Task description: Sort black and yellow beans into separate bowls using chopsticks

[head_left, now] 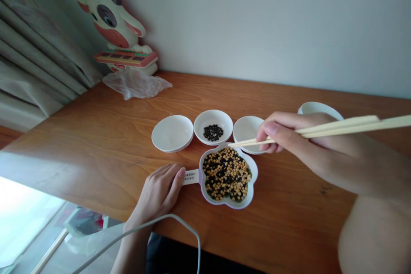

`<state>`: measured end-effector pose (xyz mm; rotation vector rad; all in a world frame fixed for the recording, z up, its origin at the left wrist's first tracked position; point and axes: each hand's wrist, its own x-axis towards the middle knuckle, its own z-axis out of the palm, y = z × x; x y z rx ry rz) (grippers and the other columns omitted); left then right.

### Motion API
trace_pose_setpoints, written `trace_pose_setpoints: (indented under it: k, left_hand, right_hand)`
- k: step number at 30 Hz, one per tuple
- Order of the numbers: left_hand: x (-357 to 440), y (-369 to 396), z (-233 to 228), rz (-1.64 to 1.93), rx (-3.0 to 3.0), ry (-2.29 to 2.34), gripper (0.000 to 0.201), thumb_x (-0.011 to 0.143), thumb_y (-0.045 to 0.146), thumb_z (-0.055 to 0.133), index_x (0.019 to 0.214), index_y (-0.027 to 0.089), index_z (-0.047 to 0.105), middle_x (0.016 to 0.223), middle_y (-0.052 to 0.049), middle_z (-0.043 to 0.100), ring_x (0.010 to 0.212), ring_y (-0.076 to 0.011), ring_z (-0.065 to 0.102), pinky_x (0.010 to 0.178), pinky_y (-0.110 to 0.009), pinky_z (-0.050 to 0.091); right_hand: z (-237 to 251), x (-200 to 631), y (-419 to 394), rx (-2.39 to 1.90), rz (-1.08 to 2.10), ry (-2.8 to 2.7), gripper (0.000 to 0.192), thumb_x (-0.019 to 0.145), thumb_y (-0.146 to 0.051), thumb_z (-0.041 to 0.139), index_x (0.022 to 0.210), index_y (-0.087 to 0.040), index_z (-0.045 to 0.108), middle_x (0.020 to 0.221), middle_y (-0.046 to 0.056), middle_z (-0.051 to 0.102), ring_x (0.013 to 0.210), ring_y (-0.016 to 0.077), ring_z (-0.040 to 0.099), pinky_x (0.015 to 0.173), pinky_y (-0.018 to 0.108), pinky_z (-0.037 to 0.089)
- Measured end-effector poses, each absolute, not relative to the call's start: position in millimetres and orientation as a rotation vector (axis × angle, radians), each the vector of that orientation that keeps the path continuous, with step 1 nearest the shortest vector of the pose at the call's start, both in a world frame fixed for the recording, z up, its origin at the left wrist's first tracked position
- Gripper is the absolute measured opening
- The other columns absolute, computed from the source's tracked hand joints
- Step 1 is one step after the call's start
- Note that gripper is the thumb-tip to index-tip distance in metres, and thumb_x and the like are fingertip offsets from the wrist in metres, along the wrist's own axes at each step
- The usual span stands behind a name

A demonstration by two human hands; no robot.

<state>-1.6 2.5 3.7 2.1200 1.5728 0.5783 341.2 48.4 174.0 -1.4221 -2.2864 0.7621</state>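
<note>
Hidden or cut off: fourth white bowl (321,108), mostly behind the right hand (290,137); chopsticks (321,130), rear ends run off the right edge; which bean the tips meet, too small to tell.

Right hand: grip closed around the chopsticks, tips together just over the far rim of the flower-shaped dish (228,175).

Flower-shaped dish: on the tabletop (96,137), just below that grip, filled with mixed yellow and black beans.

Left hand (160,190): grip loose, fingertips resting on the dish's short handle (191,176).

Beyond the dish: three small bowls, the middle bowl (213,126) holding black beans.
</note>
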Motion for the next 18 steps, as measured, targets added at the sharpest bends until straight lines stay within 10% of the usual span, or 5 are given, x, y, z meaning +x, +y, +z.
trace_pose_setpoints:
  k: [18]
  left_hand:
    - [-3.2,4.2,-0.8,0.581,2.147,1.541,0.034,0.112,0.036,0.039,0.082,0.023,0.051,0.081,-0.001,0.063,0.074,-0.0192,0.059,0.074,-0.032,0.042]
  right_hand:
    - [160.3,328.7,50.7,-1.335,0.807,-2.374,0.046,0.111,-0.049,0.038,0.084,-0.024,0.064,0.077,-0.002,0.068,0.071,0.0149,0.058,0.067,0.034,0.036]
